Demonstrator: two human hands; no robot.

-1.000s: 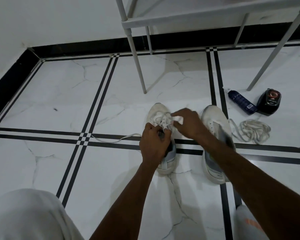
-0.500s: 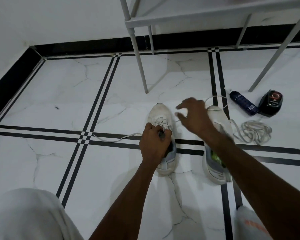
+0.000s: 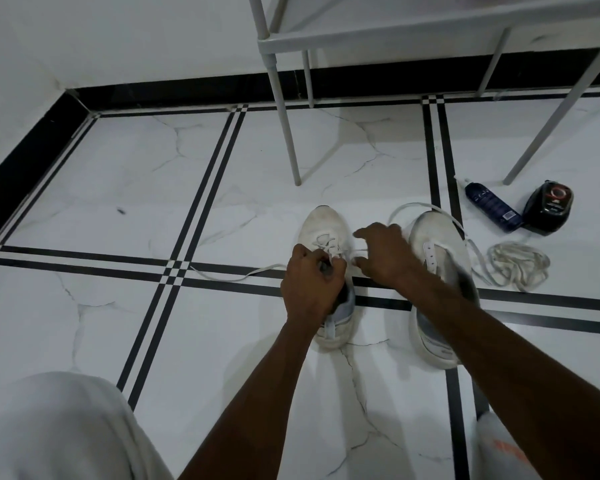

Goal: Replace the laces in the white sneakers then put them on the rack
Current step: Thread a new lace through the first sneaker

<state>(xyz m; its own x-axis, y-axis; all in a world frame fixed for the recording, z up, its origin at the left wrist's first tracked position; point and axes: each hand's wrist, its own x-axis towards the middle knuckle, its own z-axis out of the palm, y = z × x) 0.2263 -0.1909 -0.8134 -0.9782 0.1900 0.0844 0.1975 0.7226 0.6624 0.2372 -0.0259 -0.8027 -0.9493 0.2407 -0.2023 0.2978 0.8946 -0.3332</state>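
Two white sneakers stand side by side on the marble floor. The left sneaker (image 3: 321, 226) is partly laced, and my left hand (image 3: 309, 284) grips it at the tongue, fingers curled tight. My right hand (image 3: 387, 258) hovers just right of its eyelets, holding the white lace (image 3: 426, 206), which loops back over the toe of the right sneaker (image 3: 430, 233). Forefinger and thumb are spread near a strand at the eyelets. The lace's other end (image 3: 232, 276) trails left across the floor. The right sneaker has no lace in its eyelets. The white rack (image 3: 378, 34) stands behind.
A loose bundle of laces (image 3: 516, 266) lies right of the right sneaker. A dark blue bottle (image 3: 492, 211) and a black round container (image 3: 548, 207) lie beyond it. Rack legs (image 3: 288, 133) come down just behind the shoes. My knee (image 3: 59, 431) fills the lower left.
My right hand rose up and right, drawing the lace out into a loop over the right sneaker, then came back down beside the left sneaker's eyelets. My left hand stayed put.
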